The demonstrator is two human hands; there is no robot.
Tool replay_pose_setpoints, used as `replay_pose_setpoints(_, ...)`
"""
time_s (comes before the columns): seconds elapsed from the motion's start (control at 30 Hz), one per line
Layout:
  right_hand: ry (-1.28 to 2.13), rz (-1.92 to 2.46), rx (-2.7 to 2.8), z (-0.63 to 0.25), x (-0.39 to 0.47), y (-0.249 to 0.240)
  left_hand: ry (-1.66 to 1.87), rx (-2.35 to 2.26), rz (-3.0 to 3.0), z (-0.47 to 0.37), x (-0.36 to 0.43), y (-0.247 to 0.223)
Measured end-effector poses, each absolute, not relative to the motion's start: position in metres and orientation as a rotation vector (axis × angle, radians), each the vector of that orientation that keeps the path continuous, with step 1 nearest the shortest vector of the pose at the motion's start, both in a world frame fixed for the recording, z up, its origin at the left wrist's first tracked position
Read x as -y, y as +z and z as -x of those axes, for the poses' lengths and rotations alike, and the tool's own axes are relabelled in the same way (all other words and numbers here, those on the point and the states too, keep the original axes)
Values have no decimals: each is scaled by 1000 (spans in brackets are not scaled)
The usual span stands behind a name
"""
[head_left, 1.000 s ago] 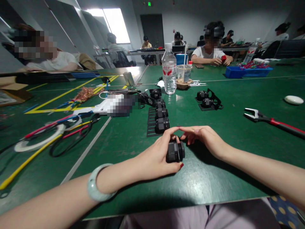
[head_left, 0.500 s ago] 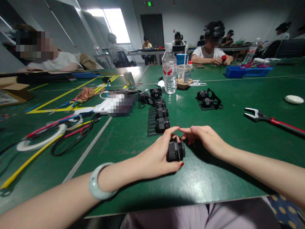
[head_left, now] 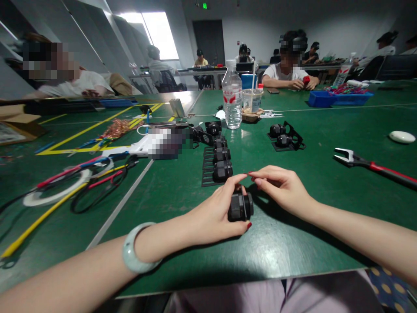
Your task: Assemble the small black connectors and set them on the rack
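Observation:
My left hand [head_left: 213,215] is wrapped round a black ribbed fitting [head_left: 237,208] near the table's front edge, thumb below and fingers above. A thin flange or plate shows on the fitting's right part. My right hand [head_left: 286,187] is just to the right, its fingertips close to my left index fingertip; thumb and fingers are slightly apart, with nothing visible between them. Beyond my left hand, a row of similar black fittings [head_left: 223,171] stands beside a slotted black plate [head_left: 207,167]. Two more black fittings [head_left: 282,140] sit with a black plate farther right.
Red-handled pliers or wrench [head_left: 378,166] lie at the right, near a white oval object [head_left: 402,137]. Cables [head_left: 65,195] and a white device [head_left: 143,145] are at the left. A water bottle [head_left: 232,98] and a cup [head_left: 252,102] stand beyond. People sit across the table.
My right hand's fingers have moved slightly up, the index now reaching over the thumb. My left hand and the fitting have hardly moved.

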State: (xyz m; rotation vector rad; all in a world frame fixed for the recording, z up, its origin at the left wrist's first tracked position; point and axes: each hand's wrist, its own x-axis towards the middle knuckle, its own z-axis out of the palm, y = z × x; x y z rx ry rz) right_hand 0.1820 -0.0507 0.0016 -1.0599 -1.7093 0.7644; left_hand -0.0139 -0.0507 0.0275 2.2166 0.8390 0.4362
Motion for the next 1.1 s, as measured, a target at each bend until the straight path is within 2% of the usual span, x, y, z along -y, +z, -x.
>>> replay_pose_setpoints(0.4, 946, 1140, 1662, -177, 47, -1, 415, -870, -2219, 13, 51, 29)
replay_pose_setpoints(0.67, 760, 800, 2126, -186, 60, 10, 435, -842, -2217, 14, 50, 28)
replay_pose_setpoints(1.1, 716, 781, 2152, -185, 61, 7, 435, -841, -2218, 14, 51, 29)
